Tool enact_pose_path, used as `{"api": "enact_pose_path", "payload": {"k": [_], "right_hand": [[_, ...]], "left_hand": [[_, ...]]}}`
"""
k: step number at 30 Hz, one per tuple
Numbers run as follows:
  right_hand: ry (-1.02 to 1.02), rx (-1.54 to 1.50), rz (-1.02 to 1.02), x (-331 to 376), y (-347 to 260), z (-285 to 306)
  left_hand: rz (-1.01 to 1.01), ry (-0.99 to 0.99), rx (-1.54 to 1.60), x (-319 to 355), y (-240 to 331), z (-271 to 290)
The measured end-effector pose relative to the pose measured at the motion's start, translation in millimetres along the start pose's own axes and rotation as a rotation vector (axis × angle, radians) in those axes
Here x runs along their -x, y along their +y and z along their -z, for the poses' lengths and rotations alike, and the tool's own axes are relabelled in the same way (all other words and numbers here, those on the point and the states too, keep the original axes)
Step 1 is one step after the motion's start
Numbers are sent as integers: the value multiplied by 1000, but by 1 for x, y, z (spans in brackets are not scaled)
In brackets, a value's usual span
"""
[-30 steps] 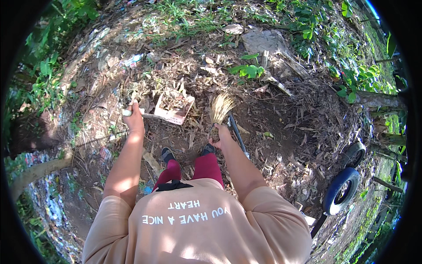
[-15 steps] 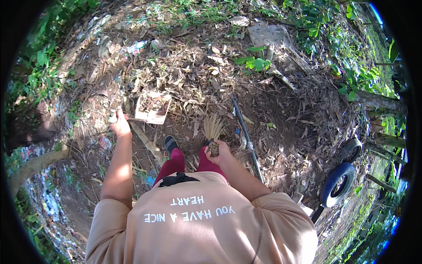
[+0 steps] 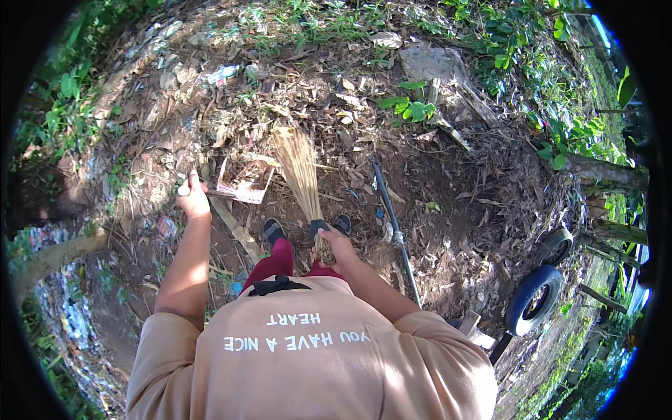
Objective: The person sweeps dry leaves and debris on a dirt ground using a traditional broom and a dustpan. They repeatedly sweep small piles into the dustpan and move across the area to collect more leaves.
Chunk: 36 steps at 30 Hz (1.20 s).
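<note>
My left hand [image 3: 192,197] is closed on the handle of a pale dustpan [image 3: 246,192], out to the left of my feet. The pan has perforated-looking sides and sits on the ground with brown dry leaves in and around it. In front of my body, my right hand [image 3: 333,248] grips the dark-banded handle end of a straw hand broom [image 3: 301,166]. Its bristles fan out away from me over the leaf litter, close to the right side of the pan. The bristle tips reach into dry leaves [image 3: 280,115] beyond.
A dark pole [image 3: 393,224] lies on the ground to my right. Farther right are two tires [image 3: 535,299]. A branch [image 3: 236,229] lies by my left foot, a small green plant [image 3: 411,107] grows ahead, and a flat stone slab [image 3: 434,63] lies beyond it.
The broom has swung forward and left from beside my legs, its bristles now spread next to the dustpan. The dustpan has shifted only slightly, still in my left hand.
</note>
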State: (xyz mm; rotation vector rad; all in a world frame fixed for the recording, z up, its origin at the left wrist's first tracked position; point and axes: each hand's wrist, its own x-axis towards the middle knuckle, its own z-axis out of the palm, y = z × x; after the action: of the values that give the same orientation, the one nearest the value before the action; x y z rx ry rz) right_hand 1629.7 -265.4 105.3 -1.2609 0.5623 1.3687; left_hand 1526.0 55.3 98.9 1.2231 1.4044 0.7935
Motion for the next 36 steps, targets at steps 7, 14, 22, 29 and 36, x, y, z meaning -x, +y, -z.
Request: {"api": "enact_pose_path", "payload": {"k": [7,14,22,29,36], "right_hand": [[202,-160,-172,-101,-36,-7],[-135,172,50,-66,-57,-29],[245,-386,-119,-105,-52,-34],[71,40,-104,-110,-84,-35],[1,10,99,-79,-60,-22]], "left_hand": [[-4,-46,73,2,0,-15],[14,-79,111,-1,12,-29],[-1,-64,51,-8,20,-42],[40,-73,53,-9,25,-49],[59,-58,75,-19,29,-55]]}}
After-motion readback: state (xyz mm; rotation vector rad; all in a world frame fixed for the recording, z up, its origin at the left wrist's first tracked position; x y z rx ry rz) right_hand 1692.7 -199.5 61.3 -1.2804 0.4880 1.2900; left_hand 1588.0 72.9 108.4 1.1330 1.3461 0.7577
